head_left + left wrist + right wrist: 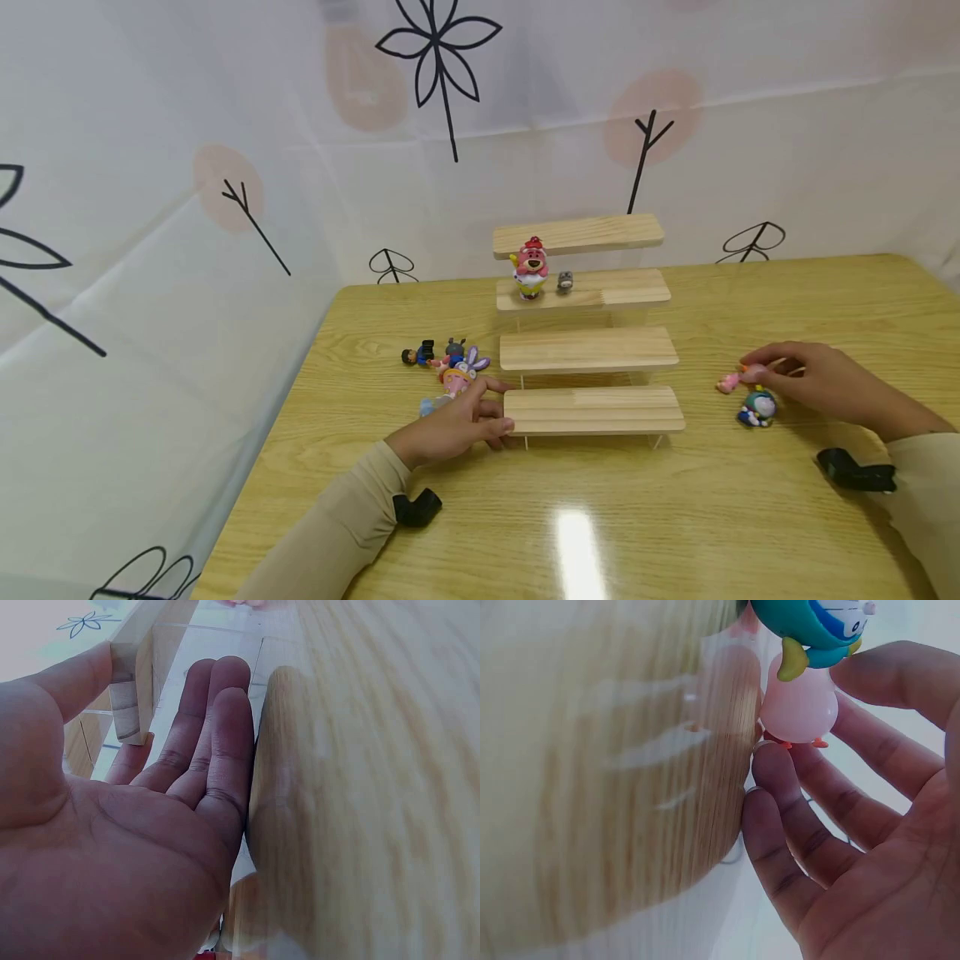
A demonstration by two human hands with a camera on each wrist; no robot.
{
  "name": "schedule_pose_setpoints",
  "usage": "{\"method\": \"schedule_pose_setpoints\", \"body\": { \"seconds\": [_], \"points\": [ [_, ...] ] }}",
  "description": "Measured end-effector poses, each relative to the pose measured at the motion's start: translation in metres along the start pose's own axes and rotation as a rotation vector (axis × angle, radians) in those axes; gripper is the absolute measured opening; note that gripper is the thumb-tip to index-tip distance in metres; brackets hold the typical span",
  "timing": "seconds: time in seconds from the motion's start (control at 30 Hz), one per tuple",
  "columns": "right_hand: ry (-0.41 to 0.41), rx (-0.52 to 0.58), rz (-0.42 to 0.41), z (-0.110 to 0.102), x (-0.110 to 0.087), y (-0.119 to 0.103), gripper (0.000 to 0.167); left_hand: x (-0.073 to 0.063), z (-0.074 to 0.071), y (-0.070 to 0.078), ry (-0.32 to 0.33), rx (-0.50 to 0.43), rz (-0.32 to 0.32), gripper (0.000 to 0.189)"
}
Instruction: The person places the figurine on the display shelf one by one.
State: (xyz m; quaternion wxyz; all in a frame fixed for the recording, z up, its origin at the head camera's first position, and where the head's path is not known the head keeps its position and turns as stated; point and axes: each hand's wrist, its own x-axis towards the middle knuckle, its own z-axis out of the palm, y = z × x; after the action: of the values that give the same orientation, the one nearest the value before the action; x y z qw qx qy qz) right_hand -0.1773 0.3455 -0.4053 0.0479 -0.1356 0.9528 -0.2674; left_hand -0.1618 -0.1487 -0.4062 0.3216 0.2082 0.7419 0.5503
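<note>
The left hand (455, 427) grips the left end of the lowest board of a four-tier wooden display stand (592, 410). In the left wrist view its thumb and index finger pinch the board's end (129, 690), while the other fingers extend near the tabletop. Away to the right, the right hand (821, 382) pinches a round pink figurine (799, 705) with small orange feet, lying low at the table. Beside those fingers stands a teal figurine (759, 408) with a white face. Another small pink figurine (727, 383) lies just left of the held one.
On the stand's second-highest board are a pink bear figurine (530, 271) and a small grey figurine (565, 282). Left of the stand, several figurines lie on the wooden table (675, 517), including a dark-haired one (418, 354) and a rabbit-eared one (459, 375). A patterned cloth (540, 100) hangs behind.
</note>
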Motion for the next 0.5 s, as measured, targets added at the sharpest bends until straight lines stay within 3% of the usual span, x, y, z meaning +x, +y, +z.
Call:
{"method": "schedule_pose_setpoints", "body": {
  "seconds": [0.5],
  "points": [
    [-0.024,-0.046,-0.011,-0.0037,-0.0003,-0.0028,0.033,-0.0005,0.0016,0.0002,0.001,-0.013,0.015,0.054]
  ]
}}
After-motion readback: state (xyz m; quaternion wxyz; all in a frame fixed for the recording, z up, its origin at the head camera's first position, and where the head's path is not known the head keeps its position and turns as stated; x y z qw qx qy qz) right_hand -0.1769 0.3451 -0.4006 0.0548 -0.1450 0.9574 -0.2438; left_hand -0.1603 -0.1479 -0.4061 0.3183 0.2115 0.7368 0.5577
